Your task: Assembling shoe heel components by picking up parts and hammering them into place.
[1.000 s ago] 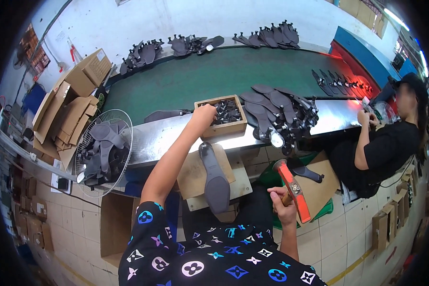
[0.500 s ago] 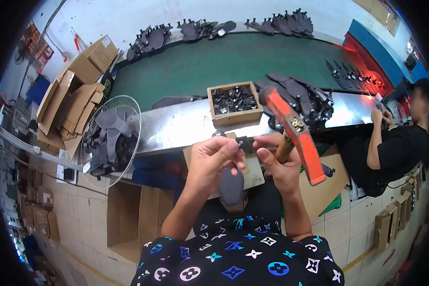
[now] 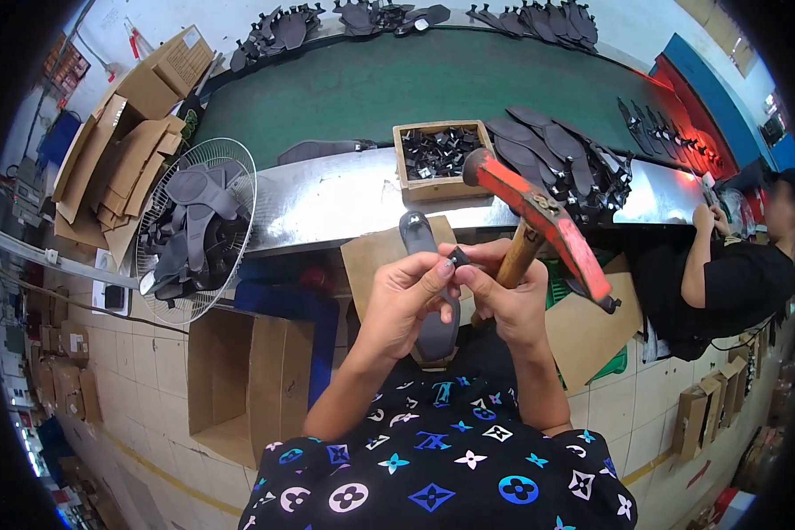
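Note:
My left hand (image 3: 408, 296) pinches a small black part (image 3: 458, 256) with a shiny metal bit between thumb and fingers. The thumb and forefinger of my right hand (image 3: 517, 305) meet it at the same part. That right hand also keeps a hammer (image 3: 548, 225) in its grip, the wooden handle in the palm and the worn red head up to the right. Below both hands, a long dark grey sole-shaped piece (image 3: 438, 331) lies on the work board (image 3: 367, 256). Its far narrow end carries a shiny fitting; its middle is hidden by my fingers.
A wooden box (image 3: 446, 189) of small black parts stands on the metal ledge (image 3: 314, 212), beside a pile of grey pieces (image 3: 548, 150). A wire basket (image 3: 249, 203) of grey pieces is at left. Beyond lies a green belt (image 3: 371, 88). A co-worker (image 3: 742, 274) sits at right.
My hands have come together, and both sets of fingertips now meet at the small black part. The hammer has stayed in my right hand. The whole view has shifted slightly.

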Demonstrator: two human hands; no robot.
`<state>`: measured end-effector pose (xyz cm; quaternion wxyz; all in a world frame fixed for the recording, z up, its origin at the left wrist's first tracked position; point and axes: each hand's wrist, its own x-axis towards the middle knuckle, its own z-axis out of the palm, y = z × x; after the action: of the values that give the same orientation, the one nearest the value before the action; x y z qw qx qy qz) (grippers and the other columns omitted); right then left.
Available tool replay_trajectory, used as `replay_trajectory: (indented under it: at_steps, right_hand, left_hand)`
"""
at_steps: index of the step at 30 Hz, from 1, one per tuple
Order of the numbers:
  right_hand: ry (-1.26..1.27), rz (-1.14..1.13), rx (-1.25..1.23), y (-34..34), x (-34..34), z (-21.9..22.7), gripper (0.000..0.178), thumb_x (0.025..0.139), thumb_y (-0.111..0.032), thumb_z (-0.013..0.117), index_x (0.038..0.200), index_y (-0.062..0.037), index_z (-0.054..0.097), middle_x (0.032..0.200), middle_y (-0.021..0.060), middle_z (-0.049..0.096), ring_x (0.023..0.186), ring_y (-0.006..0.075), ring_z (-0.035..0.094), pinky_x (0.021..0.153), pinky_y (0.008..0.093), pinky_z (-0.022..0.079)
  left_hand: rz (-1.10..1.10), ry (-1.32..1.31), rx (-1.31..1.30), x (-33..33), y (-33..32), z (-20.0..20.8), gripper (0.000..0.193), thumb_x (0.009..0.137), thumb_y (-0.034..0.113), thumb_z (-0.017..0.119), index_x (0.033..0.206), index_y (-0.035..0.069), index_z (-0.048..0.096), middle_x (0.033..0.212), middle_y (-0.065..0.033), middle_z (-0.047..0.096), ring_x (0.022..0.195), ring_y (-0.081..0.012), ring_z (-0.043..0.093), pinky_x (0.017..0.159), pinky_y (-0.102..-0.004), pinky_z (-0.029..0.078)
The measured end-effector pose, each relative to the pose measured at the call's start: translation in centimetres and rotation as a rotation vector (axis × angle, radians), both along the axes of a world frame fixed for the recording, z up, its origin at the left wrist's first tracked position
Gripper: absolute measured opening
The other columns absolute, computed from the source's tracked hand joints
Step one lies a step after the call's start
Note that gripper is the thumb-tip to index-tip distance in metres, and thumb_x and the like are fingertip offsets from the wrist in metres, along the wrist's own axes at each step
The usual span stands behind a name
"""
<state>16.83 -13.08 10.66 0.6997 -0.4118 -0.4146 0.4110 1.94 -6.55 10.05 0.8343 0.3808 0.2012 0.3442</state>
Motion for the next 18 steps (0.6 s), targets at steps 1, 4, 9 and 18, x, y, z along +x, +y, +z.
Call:
replay_trajectory:
  at_steps: [1,4,9,18]
  right_hand:
    - [0.008,0.006,-0.06,0.1,0.4,-0.2,0.021,0.087,-0.006,0.076,0.105,0.0013,0.067,0.109,0.0165,0.069,0.054,0.0018,0.052,0.044,0.0169,0.038]
    - [0.061,0.004,-0.132,0.6,1.0,-2.0,0.021,0.087,-0.009,0.078,0.103,0.0008,0.07,0.093,0.0065,0.071,0.057,0.0035,0.055,0.045,0.0179,0.038]
    - [-0.046,-0.061,-0.196,3.2,2.2,-3.0,0.018,0.087,-0.004,0.074,0.103,0.001,0.068,0.103,0.0102,0.068,0.048,0.0038,0.049,0.041,0.019,0.035]
    - [-0.432,0.067,-0.243,8.3,3.2,-6.1,0.021,0.088,-0.011,0.072,0.104,0.0024,0.067,0.094,0.0047,0.07,0.087,0.0105,0.063,0.076,0.0271,0.05]
  left_hand:
    - [-0.009,0.025,-0.012,0.1,0.2,-0.5,0.023,0.098,0.02,0.066,0.103,-0.001,0.069,0.088,-0.007,0.068,0.079,-0.0115,0.064,0.058,-0.0238,0.052]
    - [0.165,0.39,0.468,0.0,2.1,-3.1,0.029,0.093,0.023,0.071,0.105,-0.003,0.068,0.099,-0.0103,0.068,0.084,-0.0173,0.065,0.067,-0.0305,0.054]
    - [0.55,0.764,1.129,1.4,7.4,-8.5,0.042,0.085,0.022,0.076,0.118,0.0,0.061,0.117,-0.0199,0.065,0.108,-0.0383,0.062,0.093,-0.0414,0.048]
    - [0.331,0.636,0.898,0.9,9.1,-10.8,0.025,0.088,0.009,0.072,0.111,-0.002,0.069,0.096,-0.0098,0.073,0.089,-0.014,0.067,0.08,-0.0285,0.052]
